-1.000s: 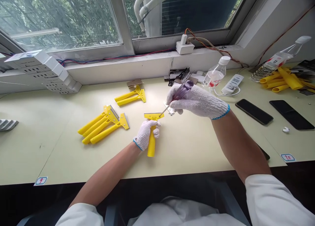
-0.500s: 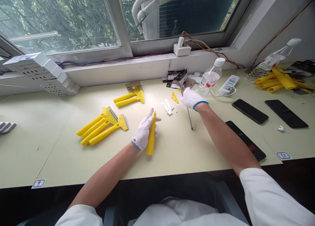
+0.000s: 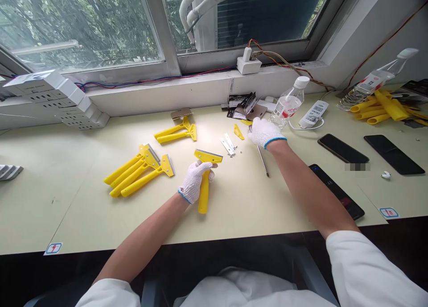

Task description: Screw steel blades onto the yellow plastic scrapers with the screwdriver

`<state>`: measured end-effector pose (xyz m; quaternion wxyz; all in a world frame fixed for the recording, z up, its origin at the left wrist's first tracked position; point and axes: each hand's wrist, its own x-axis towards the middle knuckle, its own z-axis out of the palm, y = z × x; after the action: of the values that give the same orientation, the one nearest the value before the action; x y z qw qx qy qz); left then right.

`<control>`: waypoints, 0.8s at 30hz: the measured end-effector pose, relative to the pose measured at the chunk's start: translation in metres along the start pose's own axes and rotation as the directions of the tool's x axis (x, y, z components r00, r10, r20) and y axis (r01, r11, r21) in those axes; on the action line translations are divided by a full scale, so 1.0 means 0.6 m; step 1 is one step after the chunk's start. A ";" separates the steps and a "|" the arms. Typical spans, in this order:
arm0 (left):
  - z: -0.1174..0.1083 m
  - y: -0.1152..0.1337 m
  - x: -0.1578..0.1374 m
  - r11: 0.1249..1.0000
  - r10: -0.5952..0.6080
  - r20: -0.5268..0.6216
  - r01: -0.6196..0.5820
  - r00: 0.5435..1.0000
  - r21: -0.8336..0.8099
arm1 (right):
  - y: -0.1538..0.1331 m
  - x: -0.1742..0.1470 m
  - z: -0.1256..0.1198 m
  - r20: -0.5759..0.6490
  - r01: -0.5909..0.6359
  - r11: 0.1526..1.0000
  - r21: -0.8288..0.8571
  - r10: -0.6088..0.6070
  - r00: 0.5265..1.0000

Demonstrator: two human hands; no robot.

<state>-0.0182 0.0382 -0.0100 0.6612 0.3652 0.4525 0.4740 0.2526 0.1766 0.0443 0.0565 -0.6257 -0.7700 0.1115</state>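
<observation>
My left hand [image 3: 195,180], in a white knit glove, is closed round the neck of a yellow scraper [image 3: 204,193]. The scraper's wide head faces up and away from me, its flat side showing. My gloved right hand [image 3: 265,133] grips a screwdriver [image 3: 263,162], whose shaft points down toward the table; the handle is mostly hidden by the glove. Between the hands and farther back lie thin white blades [image 3: 227,144] with several small screws [image 3: 231,155]. A loose yellow clamp plate [image 3: 238,131] lies just left of my right hand.
Several yellow scrapers [image 3: 140,171] lie left, two more [image 3: 177,132] behind them. Black packaging [image 3: 245,105], a water bottle [image 3: 289,104] and a power strip [image 3: 313,114] stand at the back. Phones [image 3: 343,148] and an earbud [image 3: 385,175] lie right, yellow handles [image 3: 377,108] beyond.
The scraper in my left hand has turned from edge-on to show its wide head. My right hand has shifted slightly right, still with the screwdriver.
</observation>
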 end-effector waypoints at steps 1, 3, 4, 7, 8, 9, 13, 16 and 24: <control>0.000 0.000 0.000 1.000 -0.007 -0.005 0.007 1.000 -0.007 | 0.000 0.000 -0.002 0.033 0.011 1.000 -0.008 -0.011 0.999; -0.001 -0.001 0.000 1.000 -0.013 0.000 0.013 1.000 -0.018 | -0.002 0.000 -0.002 0.117 0.048 0.999 -0.011 -0.046 0.992; -0.001 -0.002 0.000 1.000 -0.012 0.007 0.012 1.000 -0.021 | -0.005 -0.001 -0.001 0.160 0.069 0.998 -0.009 -0.066 0.985; 0.000 -0.002 0.000 1.000 0.001 0.027 0.000 1.000 -0.024 | -0.016 -0.004 0.008 0.246 0.115 0.993 -0.003 -0.110 0.963; 0.000 -0.002 -0.001 1.000 0.005 0.032 -0.004 0.999 -0.021 | -0.020 -0.005 0.011 0.258 0.123 0.992 -0.003 -0.118 0.959; 0.001 -0.001 -0.001 1.000 0.007 0.037 -0.006 0.999 -0.017 | -0.024 -0.006 0.014 0.266 0.129 0.992 -0.004 -0.123 0.956; 0.002 0.001 -0.004 1.000 0.012 0.058 -0.012 0.998 0.008 | -0.036 -0.006 0.017 0.288 0.140 0.990 -0.013 -0.130 0.949; 0.002 0.002 -0.005 0.999 0.011 0.063 -0.013 0.998 0.036 | -0.041 -0.006 0.015 0.306 0.140 0.990 -0.023 -0.127 0.944; 0.010 0.009 -0.008 0.996 0.014 0.033 -0.017 0.999 0.087 | -0.048 -0.012 0.003 0.379 0.167 0.984 -0.058 -0.133 0.916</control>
<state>-0.0150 0.0349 -0.0022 0.6482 0.4048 0.4590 0.4530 0.2261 0.1640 0.0498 -0.1108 -0.5340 -0.8165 0.1895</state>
